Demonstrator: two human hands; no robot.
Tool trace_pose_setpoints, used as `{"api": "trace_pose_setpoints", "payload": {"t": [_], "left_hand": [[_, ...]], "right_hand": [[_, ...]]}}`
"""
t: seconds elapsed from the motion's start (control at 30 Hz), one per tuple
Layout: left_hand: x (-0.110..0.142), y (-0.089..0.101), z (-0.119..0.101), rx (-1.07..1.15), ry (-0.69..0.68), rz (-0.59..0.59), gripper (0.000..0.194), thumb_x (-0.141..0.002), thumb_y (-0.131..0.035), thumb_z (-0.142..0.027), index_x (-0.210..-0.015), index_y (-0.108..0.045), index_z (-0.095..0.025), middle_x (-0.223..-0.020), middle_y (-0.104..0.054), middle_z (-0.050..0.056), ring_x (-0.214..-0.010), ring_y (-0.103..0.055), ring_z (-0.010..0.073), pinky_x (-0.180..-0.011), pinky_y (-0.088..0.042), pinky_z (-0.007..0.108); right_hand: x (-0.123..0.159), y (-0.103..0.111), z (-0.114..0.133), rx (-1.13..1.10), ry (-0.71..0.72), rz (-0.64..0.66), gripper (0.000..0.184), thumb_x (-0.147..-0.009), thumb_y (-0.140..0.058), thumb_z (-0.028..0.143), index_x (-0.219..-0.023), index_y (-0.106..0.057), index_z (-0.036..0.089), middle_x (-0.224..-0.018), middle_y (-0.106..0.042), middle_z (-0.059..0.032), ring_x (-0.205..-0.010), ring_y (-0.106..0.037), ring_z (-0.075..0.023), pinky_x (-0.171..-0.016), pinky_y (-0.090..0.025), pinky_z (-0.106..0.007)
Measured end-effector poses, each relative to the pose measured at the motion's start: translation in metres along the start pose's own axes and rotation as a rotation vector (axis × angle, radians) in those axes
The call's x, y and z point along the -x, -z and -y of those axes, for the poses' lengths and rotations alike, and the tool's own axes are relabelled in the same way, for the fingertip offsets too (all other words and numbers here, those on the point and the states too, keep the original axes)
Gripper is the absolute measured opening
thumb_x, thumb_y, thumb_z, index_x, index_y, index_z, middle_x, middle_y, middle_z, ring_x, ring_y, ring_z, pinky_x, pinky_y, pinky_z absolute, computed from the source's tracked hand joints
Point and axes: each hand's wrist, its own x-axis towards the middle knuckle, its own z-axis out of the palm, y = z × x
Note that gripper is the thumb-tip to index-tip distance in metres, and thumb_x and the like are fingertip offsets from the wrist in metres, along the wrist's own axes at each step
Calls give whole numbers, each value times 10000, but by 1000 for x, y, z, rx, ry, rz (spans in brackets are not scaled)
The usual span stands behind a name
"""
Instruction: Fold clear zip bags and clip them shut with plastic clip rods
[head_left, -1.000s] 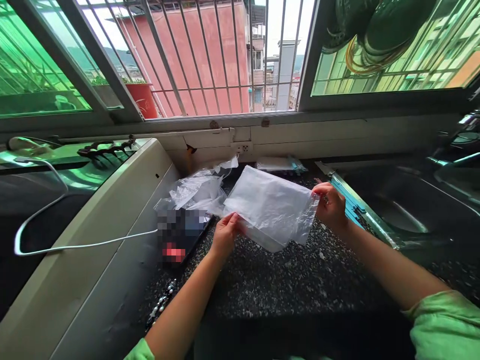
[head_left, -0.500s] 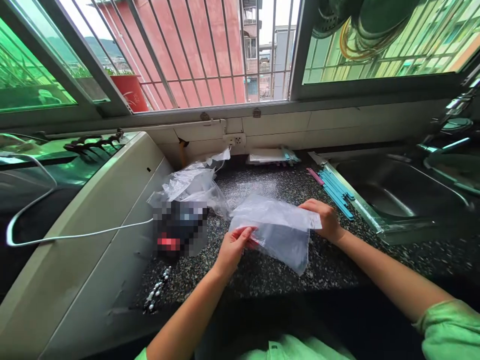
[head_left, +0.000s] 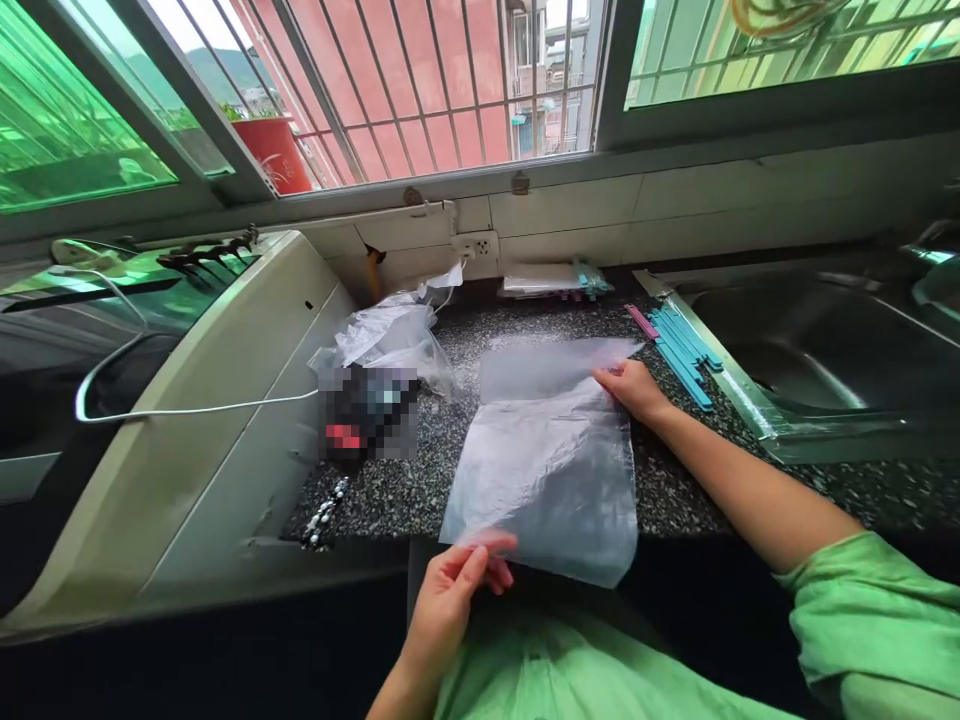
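A clear plastic bag lies flat on the speckled tabletop, its near edge hanging over the front. The left hand pinches the near corner between its fingers; the right hand holds the far edge — fingers seemingly pinching, partly hidden. Blue strips lie just beside a steel sink.

Blue strips lie on the speckled counter just beyond the right hand, a steel sink further right. Left of both hands: crumpled plastic bags, a white cable (looping over a white appliance).
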Motion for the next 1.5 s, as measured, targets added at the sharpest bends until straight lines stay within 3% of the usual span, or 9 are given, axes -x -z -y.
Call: {"api": "trace_pose_setpoints", "payload": {"t": [0.17,0.23,0.47,0.57,0.67,1.0,1.2,1.37,1.5], "left_hand": [[12,29,-29,-131,46,285,419,-704,-629,-533,-704,-701,-121,-650,-634,78,-476,-526,108,-453,-390,223],[-5,33,-51,-245,-127,244,409,-721,-610,-526,-696,-682,-124,-607,-591,49,-493,-503,107,-466,-393,228],[-137,-7,-84,-667,-459,-303,381,-578,-716,-241,-938,-625,-155,-965,-608,63,-702,-534,126,-626,-440,253],[-183,-16,-86,-536,-324,-217,180,-567,-701,-271,-643,-613,-134,-645,-601,20,-547,-498,106,-516,-394,219],[-207,-21,-90,-462,-304,-188,275,-641,-629,-387,-534,-558,-144,-502,-554,2,-416,-428,80,-423,-328,206],[-227,-17,-91,-88,-241,-203,338,-640,-646,-468,-633,-513,-158,-536,-569,-25,-387,-418,47,-395,-324,174],[-219,-9,-86,-265,56,41,244,-594,-707,-306,-645,-541,-134,-524,-565,-10,-423,-497,83,-406,-369,189],[-221,-6,-86,-506,-67,-12,141,-614,-636,-147,-728,-557,-122,-446,-487,-66,-374,-416,58,-386,-293,174],[-223,1,-85,-627,-238,-174,469,-678,-588,-154,-1134,-480,-124,-568,-527,-64,-470,-501,93,-501,-417,216]], "right_hand": [[2,1,0,-8,-75,60,205,-654,-560,246,-486,-460,182,-380,-438,61,-349,-365,-59,-380,-289,-194],[2,1,2,-24,-98,83,214,-661,-551,245,-482,-450,185,-366,-432,64,-324,-358,-58,-357,-281,-192],[-1,2,4,-122,-134,136,200,-648,-558,235,-484,-455,185,-360,-426,66,-308,-370,-68,-325,-288,-196],[-4,5,3,-171,-124,133,208,-637,-602,278,-508,-473,178,-393,-439,65,-337,-372,-59,-341,-295,-190],[-9,10,2,-217,-121,103,249,-643,-632,373,-581,-494,175,-458,-469,63,-385,-376,-47,-376,-315,-175],[-8,30,5,-163,-182,341,448,-480,-732,542,-537,-528,148,-457,-464,40,-415,-370,-55,-386,-258,-196],[-7,28,6,-213,-108,126,391,-533,-689,508,-644,-555,157,-552,-493,45,-490,-379,-60,-463,-290,-207],[-9,29,1,-170,-154,122,399,-504,-697,507,-608,-523,163,-549,-512,31,-491,-415,-73,-471,-327,-216],[-10,32,-4,-170,-254,125,401,-496,-721,471,-652,-504,172,-508,-499,39,-439,-429,-83,-415,-320,-216]]}}
